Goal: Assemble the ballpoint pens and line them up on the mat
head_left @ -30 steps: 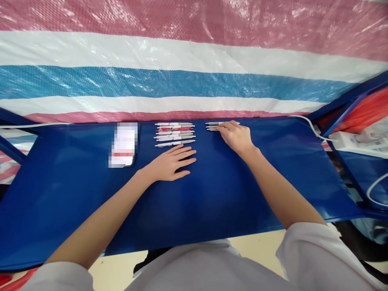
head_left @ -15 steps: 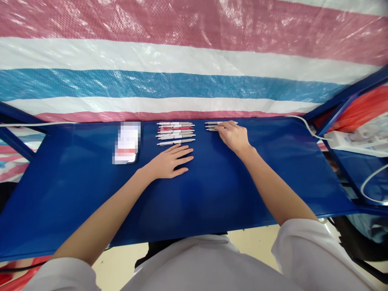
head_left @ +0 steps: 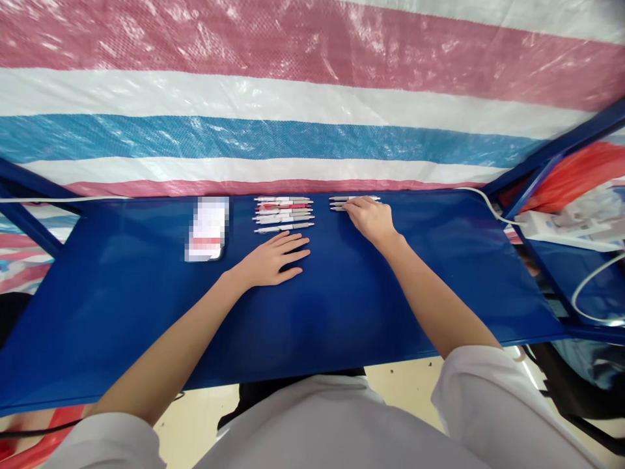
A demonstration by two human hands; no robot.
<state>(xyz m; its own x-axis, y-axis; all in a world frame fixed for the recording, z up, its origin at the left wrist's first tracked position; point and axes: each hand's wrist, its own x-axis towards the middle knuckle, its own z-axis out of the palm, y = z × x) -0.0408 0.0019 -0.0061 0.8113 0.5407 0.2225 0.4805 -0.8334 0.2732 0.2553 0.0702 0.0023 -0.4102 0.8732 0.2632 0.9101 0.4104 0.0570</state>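
Observation:
My left hand lies flat on the blue tabletop, palm down with fingers spread, holding nothing. Just beyond its fingertips, several white-and-grey pens lie side by side in a column, with a red pen among them. To the right, my right hand is closed over a smaller group of pens, its fingertips pinched together on the nearest pen. Other grey-tipped pens lie just behind that one, partly hidden by the hand.
A phone, its screen blurred out, lies left of the pen column. Behind the table hangs a striped plastic sheet. At the right, a white power strip and cable sit by the blue frame.
The view has shifted slightly. My right hand has moved very little, still with its fingers on the pen; my left hand stays flat in place.

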